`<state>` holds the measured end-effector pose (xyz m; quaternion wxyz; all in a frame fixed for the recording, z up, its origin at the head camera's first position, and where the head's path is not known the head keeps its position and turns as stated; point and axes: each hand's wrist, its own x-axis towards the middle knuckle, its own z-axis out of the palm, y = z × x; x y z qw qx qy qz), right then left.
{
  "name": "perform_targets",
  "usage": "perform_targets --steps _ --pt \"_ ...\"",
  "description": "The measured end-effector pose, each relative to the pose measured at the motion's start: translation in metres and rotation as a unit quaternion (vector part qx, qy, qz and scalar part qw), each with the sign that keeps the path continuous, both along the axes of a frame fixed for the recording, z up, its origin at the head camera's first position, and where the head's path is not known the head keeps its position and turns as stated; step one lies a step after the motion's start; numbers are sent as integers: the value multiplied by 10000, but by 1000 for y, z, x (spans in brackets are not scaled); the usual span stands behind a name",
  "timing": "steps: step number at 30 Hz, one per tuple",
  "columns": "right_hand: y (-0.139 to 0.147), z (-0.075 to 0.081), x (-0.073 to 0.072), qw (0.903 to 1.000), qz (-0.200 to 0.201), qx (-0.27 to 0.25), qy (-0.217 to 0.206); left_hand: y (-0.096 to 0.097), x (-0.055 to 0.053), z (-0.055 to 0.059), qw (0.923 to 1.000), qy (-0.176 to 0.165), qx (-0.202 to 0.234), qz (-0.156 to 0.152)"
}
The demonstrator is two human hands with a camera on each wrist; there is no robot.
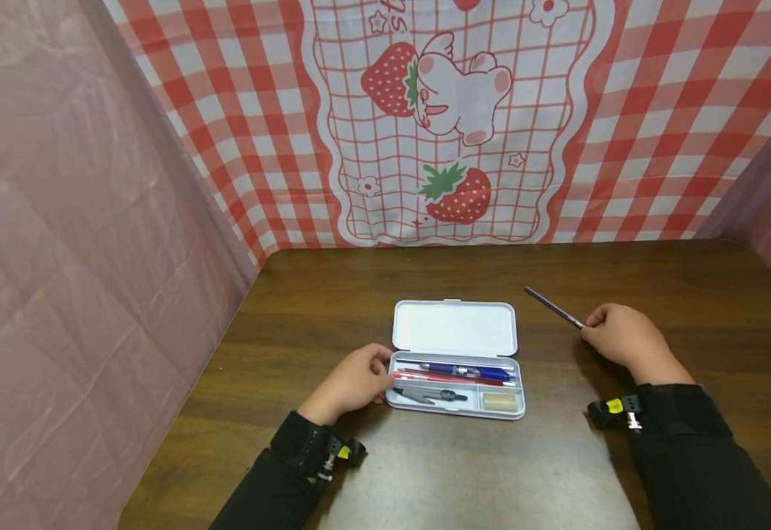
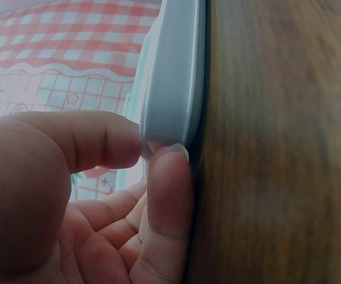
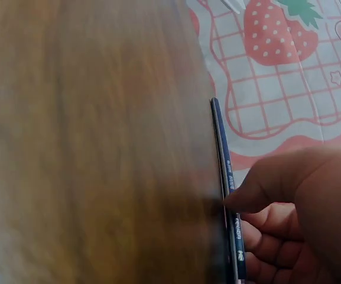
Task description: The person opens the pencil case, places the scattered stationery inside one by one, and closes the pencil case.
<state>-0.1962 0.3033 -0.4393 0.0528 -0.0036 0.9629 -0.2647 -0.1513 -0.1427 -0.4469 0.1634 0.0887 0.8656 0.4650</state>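
Observation:
A white pencil case (image 1: 455,327) lies with its lid folded back on the table. My left hand (image 1: 352,379) pinches its left end between thumb and finger, seen close up in the left wrist view. Inside the case are a blue pen (image 1: 468,371), red pencils (image 1: 441,377), a pair of compasses (image 1: 448,395) and a beige eraser (image 1: 499,402) in its own small compartment. To the right of the case, my right hand (image 1: 627,338) holds a dark blue pencil (image 3: 222,136) by its near end, thumb against its side. The pencil's other end points away to the left.
The brown wooden table (image 1: 319,294) runs back to a red-and-white checked cloth (image 1: 253,96) with strawberry prints. A pink cloth (image 1: 81,243) hangs along the left side. Dark straps with small cameras sit on both wrists.

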Motion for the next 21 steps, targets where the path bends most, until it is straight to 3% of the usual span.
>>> perform_targets --steps 6,13,21 --pt "-4 5 0 9996 124 107 -239 -1 1 2 10000 -62 -11 16" --pt "-13 10 1 9964 530 98 -649 -1 1 2 9999 -91 -67 18" --pt "-22 20 2 9963 625 24 -583 0 1 1 10000 -58 -29 4"
